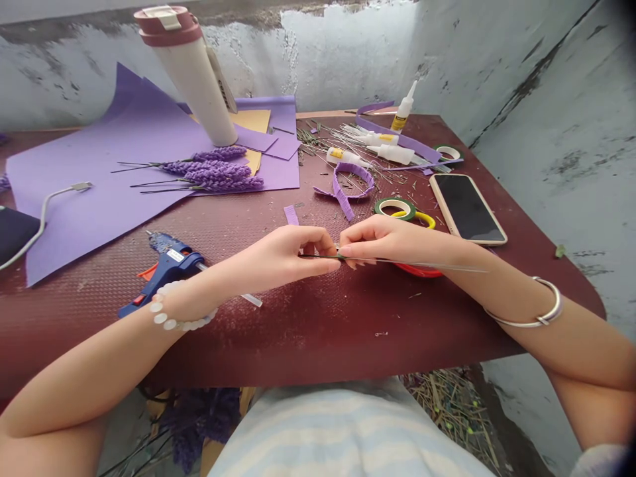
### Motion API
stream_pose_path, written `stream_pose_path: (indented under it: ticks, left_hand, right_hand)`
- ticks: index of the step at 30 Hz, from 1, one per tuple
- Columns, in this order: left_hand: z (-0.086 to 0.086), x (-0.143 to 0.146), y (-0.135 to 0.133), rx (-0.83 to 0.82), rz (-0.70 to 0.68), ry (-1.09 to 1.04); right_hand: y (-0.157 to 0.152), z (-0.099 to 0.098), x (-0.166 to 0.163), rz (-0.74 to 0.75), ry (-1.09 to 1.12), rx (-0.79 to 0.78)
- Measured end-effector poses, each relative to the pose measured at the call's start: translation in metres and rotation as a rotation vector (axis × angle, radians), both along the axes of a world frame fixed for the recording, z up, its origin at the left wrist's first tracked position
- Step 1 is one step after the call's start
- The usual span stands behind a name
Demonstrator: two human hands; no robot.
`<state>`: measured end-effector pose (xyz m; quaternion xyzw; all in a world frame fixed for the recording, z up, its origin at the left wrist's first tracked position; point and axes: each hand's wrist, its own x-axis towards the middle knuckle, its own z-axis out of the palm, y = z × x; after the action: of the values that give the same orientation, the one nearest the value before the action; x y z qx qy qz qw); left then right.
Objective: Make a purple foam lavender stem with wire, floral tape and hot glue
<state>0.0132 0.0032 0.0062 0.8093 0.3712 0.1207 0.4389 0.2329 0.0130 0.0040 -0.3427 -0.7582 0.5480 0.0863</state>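
My left hand [288, 255] and my right hand [385, 242] meet over the middle of the dark red table [308, 331]. Both pinch a thin wire stem [422, 264] that lies level between them; its left part is wrapped in green, and its bare end runs out to the right past my right wrist. My fingers are closed on it. A red-handled pair of scissors [420, 270] lies partly hidden under my right hand. A blue glue gun [166, 265] lies just behind my left wrist.
Finished purple paper lavender sprigs [218, 173] rest on a purple sheet [99, 192]. A tall white tumbler [193, 73] stands at the back. Glue tubes [392, 154], a fringed purple strip [350, 185], green tape rolls [395, 207] and a phone [467, 209] lie at right.
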Motion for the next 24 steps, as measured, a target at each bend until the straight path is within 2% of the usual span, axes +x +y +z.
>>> stream_pose_path:
  ticks: [5,10,17,21,24]
  left_hand:
    - [-0.0035,0.0000,0.0006,0.067,0.001,-0.013]
    - [-0.0018,0.0003,0.0007,0.114,0.021,-0.063]
    - [0.0046,0.0011,-0.0023,0.087,0.043,-0.060]
    - [0.0010,-0.0003,-0.0015,0.038,0.034,-0.093]
    - [-0.0028,-0.0013,-0.0002,0.065,-0.006,-0.169]
  right_hand:
    - [0.0011,0.0008,0.0011,-0.001,0.003,0.006]
    - [-0.0024,0.0018,0.0003,-0.005,0.056,-0.061]
    - [-0.0030,0.0018,-0.0011,0.043,0.052,-0.080]
    - [-0.0017,0.0002,-0.0001,0.078,0.001,-0.042]
    - [-0.0019,-0.0007,0.0004,0.060,-0.011,-0.054]
